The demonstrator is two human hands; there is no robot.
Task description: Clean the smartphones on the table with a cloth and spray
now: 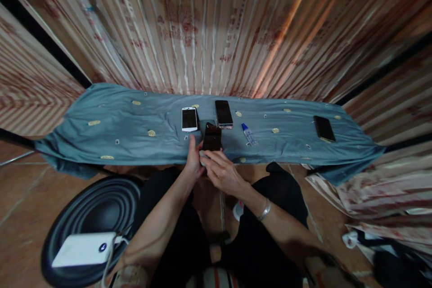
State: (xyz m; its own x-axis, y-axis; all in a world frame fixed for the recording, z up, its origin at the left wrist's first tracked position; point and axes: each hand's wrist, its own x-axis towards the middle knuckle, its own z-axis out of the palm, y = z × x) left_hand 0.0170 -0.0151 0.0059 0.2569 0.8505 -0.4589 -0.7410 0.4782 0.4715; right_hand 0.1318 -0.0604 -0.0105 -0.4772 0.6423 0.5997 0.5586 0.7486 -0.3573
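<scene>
A black smartphone (212,138) is held upright over the front edge of the cloth-covered bench, its dark glossy screen facing me. My left hand (193,159) grips it from the left, thumb pointing up beside it. My right hand (221,170) is closed at the phone's lower end, its fingers bent together across it. A small pale grey-blue thing (202,156) shows at those fingertips; its kind is unclear. Just beyond lie a white phone (189,119) and a stack of dark phones (224,114). A small clear bottle with a blue cap (249,134) rests right of my hands.
Another dark phone (324,128) lies at the bench's right end. The blue-green patterned cloth (128,130) drapes over the bench. Below left, a white power bank (84,249) with a cable sits on a round black ridged stool (91,202). Striped curtains (202,31) hang behind.
</scene>
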